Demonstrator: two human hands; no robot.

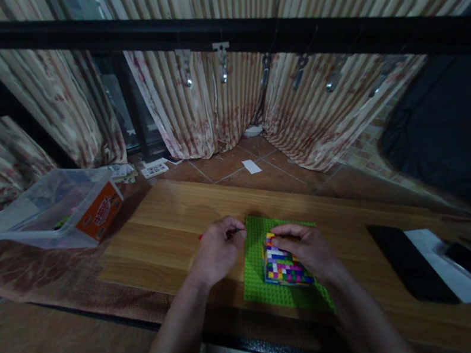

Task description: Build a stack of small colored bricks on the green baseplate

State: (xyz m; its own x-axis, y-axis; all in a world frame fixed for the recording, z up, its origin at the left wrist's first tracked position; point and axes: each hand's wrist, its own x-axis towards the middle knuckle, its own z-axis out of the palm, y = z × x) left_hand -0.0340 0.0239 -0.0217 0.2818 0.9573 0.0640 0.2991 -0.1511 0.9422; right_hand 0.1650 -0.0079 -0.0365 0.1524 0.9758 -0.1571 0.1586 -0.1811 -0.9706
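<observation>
A green studded baseplate (253,285) lies on the wooden board, bearing a low block of multicoloured toy bricks (284,267). My right hand (308,245) reaches over the block from the right. Its thumb and forefinger close together at a yellow toy brick (269,236) on the block's far left corner, and the palm hides part of the right side. Just left of the baseplate is my left hand (220,248), with fingers curled and pinched. Something small and dark shows between them, too small to name. A bit of red (200,237) peeks out behind that hand.
A clear plastic bin (59,230) with an orange label stands left of the wooden board (158,231). Black flat objects (407,262) and white paper (444,262) lie at the right. A black metal bar with hooks (193,33) crosses in front of the curtains.
</observation>
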